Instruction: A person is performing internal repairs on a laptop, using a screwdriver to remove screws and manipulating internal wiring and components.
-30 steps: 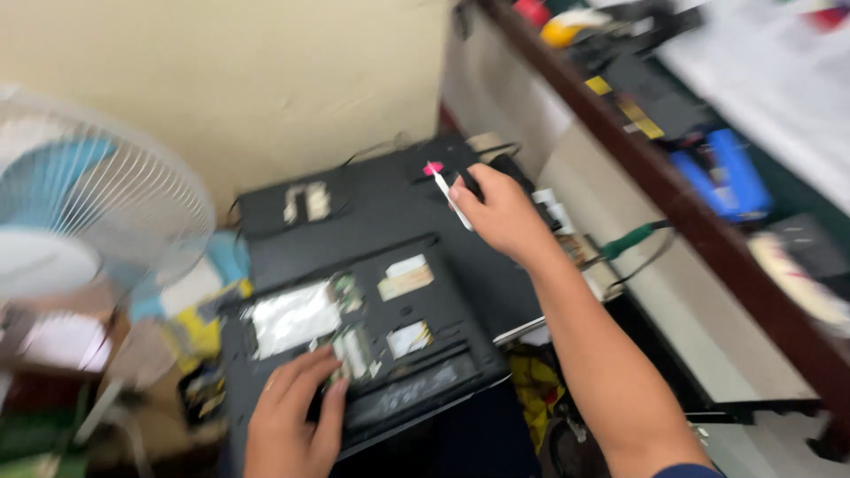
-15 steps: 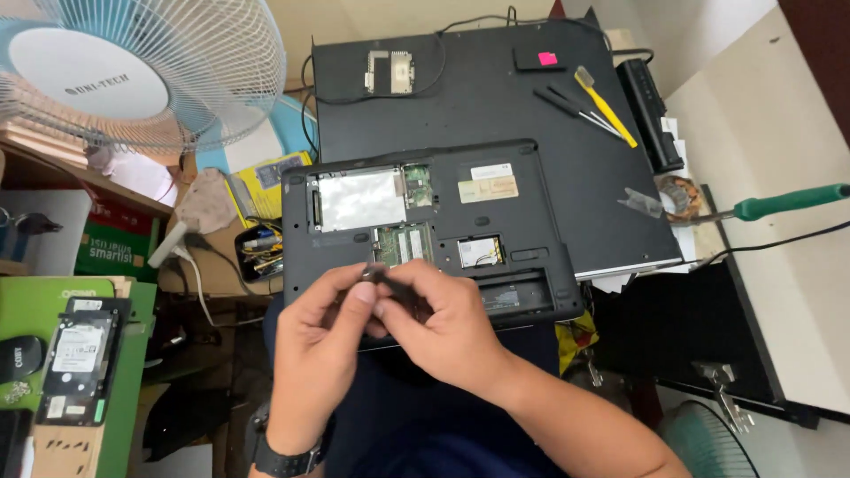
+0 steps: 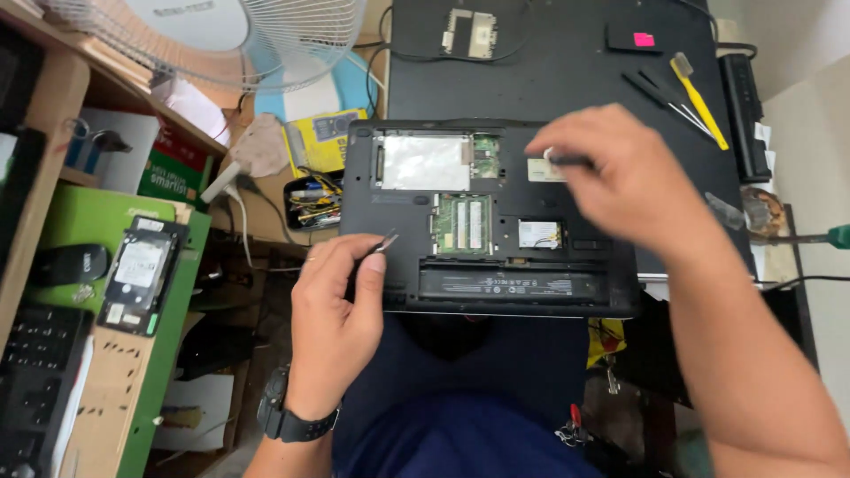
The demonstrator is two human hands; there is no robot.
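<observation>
Over one opened laptop [image 3: 496,221], left hand [image 3: 332,327] pinching tweezers [image 3: 387,241], right hand [image 3: 620,177] gripping one tool [image 3: 567,160]

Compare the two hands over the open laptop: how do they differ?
The left hand sits at the near left edge of the laptop, pinching a thin pointed tool; the right hand hovers farther away over the right side, gripping a small dark part. The left looks sharp; the right is blurred. Only the left wrist wears a black watch. Both are bare.
</observation>
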